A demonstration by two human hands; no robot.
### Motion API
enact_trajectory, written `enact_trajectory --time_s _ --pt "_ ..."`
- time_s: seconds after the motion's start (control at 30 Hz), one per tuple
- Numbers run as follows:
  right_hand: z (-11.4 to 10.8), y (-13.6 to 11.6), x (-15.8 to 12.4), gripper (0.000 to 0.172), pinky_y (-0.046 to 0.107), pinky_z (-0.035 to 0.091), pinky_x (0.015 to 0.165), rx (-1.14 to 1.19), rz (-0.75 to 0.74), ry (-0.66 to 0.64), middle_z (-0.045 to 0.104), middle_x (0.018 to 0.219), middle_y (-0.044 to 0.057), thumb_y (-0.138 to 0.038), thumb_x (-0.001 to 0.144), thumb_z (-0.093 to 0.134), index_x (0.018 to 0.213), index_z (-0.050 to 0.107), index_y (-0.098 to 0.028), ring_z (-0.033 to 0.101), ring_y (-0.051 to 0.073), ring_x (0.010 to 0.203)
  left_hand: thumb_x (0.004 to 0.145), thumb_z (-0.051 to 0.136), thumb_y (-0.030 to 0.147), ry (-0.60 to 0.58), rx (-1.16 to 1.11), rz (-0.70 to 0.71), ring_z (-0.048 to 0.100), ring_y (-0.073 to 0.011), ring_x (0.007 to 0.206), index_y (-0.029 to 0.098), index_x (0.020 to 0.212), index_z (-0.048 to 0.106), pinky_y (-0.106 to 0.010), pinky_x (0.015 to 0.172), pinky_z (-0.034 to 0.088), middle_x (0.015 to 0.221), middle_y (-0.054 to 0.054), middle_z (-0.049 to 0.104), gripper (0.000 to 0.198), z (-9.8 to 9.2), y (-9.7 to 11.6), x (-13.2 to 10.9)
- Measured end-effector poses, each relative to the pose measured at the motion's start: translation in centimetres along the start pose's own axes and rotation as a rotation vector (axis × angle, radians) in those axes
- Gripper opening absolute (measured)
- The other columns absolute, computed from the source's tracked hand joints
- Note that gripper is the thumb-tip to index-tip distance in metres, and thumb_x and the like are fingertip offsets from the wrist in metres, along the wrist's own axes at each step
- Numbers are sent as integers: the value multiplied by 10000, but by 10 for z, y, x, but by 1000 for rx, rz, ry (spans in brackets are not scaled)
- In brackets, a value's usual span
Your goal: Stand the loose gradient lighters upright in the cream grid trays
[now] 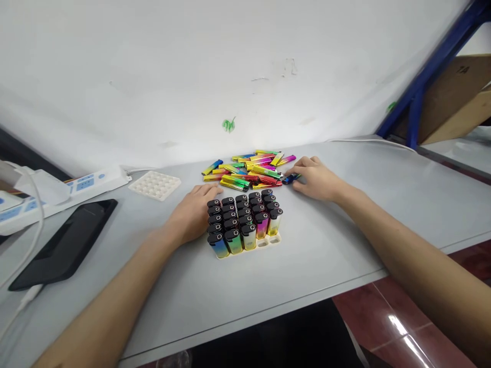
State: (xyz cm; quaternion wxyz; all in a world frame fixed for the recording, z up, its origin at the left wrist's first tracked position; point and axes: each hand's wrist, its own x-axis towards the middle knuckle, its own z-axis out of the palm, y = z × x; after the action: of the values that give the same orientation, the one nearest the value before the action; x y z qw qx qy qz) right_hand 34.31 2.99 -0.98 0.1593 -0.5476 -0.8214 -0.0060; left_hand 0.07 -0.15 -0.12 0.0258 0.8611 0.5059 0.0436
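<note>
A pale rack (251,249) stands on the grey table, filled with rows of upright black-topped lighters (233,241) in shiny colours. Two holes at its near right corner hold no lighter. My left hand (196,212) rests against the rack's left side, its fingers loosely stretched toward the far corner; the lighters hide its thumb and part of the palm. Behind the rack lies a loose pile of shiny lighters (264,170). At the right edge of that pile, my right hand (312,179) has its thumb and fingers closed on a dark blue lighter (290,179).
Another pale rack (155,185), with its holes bare, lies at the left near the wall. A black phone (65,243) with a white cable (28,299) and a power strip (86,185) occupy the table's left side. Cardboard boxes (445,102) stand beyond a blue frame (414,112).
</note>
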Motion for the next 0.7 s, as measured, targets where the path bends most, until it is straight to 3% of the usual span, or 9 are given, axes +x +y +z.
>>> enact_trajectory --time_s 0.13,0.33,0.5,0.7 --pt "0 1 0 334 438 429 956 -8 54 1 627 1095 148 -274 810 561 1100 686 -166 526 313 1066 800 559 263 19 6 9 445 -318 1337 167 1337 509 -464 1105 415 1451 -134 509 547 0 0 0" --pt "-1 7 0 261 353 476 752 148 164 -20 685 995 86 -282 807 582 1054 581 -198 625 253 889 822 538 254 42 2 18 451 -320 1335 161 1328 518 -484 1095 426 1451 -135 513 515 2 -1 -1" --pt "-2 2 2 265 363 460 783 167 223 62 648 1084 138 -270 840 513 1073 597 -173 615 260 900 831 520 239 9 24 7 435 -308 1350 148 1349 506 -456 1118 407 1467 -129 499 526 0 0 -1" --pt "-11 -16 1 222 298 363 588 395 429 152 608 697 22 -372 909 428 921 579 -209 522 183 617 822 540 247 -3 38 -2 445 -311 1343 142 1338 518 -448 1115 413 1465 -138 499 527 -4 5 -1"
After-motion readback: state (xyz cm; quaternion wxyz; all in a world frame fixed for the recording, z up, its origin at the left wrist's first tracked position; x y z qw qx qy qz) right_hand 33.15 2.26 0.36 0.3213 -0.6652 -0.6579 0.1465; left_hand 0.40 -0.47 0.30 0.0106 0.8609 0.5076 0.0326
